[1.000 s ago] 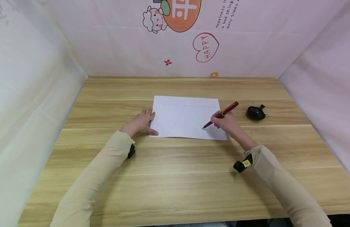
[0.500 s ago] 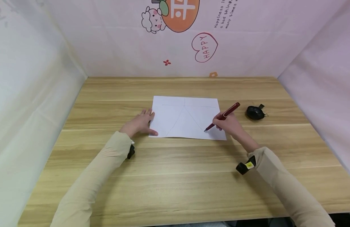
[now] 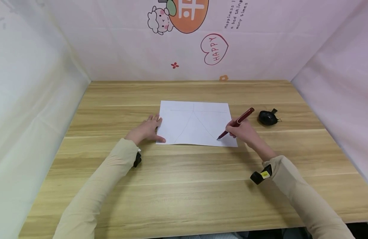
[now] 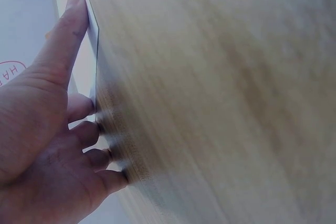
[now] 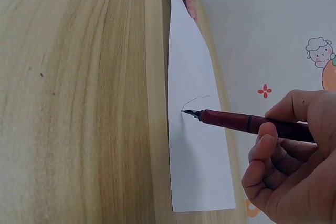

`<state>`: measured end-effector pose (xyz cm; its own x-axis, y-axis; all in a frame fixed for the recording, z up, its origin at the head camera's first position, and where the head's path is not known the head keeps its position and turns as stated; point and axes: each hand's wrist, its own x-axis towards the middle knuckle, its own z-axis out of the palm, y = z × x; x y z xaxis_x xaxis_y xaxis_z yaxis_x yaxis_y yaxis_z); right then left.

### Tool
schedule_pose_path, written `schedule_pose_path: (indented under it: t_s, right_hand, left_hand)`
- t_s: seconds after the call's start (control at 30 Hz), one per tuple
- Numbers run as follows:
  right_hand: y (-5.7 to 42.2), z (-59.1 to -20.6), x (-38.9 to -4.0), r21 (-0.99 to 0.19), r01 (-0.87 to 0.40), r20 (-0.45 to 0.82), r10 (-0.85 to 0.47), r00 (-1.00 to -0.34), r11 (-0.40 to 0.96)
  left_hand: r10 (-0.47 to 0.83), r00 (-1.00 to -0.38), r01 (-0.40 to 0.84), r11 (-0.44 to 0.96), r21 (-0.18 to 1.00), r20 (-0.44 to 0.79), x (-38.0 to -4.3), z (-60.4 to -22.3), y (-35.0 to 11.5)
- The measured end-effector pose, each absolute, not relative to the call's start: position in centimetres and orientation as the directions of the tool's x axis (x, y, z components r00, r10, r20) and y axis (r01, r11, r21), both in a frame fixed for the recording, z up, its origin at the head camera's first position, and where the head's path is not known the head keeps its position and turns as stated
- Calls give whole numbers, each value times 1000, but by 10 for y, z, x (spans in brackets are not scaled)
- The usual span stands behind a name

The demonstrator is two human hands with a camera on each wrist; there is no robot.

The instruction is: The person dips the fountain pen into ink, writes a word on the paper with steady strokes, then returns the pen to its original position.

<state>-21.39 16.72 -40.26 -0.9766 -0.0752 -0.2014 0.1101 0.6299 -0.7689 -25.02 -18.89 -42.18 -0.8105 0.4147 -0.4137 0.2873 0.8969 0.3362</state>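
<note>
A white sheet of paper [image 3: 184,127] lies on the wooden table, bearing thin lines: a long horizontal one, a short vertical one and two slanting strokes. My right hand [image 3: 242,131] pinches a dark red fountain pen [image 5: 226,119], its nib at the paper near the lower right, at the end of the right slanting line. In the right wrist view the ring and little fingers curl in beneath the pen. My left hand [image 3: 146,130] rests at the paper's left edge, fingers spread, thumb [image 4: 73,14] on the lower left corner.
A small black round object [image 3: 268,118] with a tab sits on the table [image 3: 172,189] to the right of the paper. White cloth walls [image 3: 261,49] with printed drawings stand behind and at both sides. A black camera is strapped at each wrist.
My right hand and the pen have moved a little down and to the right, and the right slanting line has grown longer. The left hand stays in place on the paper.
</note>
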Motion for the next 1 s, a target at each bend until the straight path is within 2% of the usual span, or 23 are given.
schedule_pose_path:
  t_s: [1.0]
  right_hand:
    - [174, -399, -211, -778, 93, -217, -126, -968, 621]
  left_hand:
    - [434, -804, 301, 887, 351, -407, -252, -422, -192]
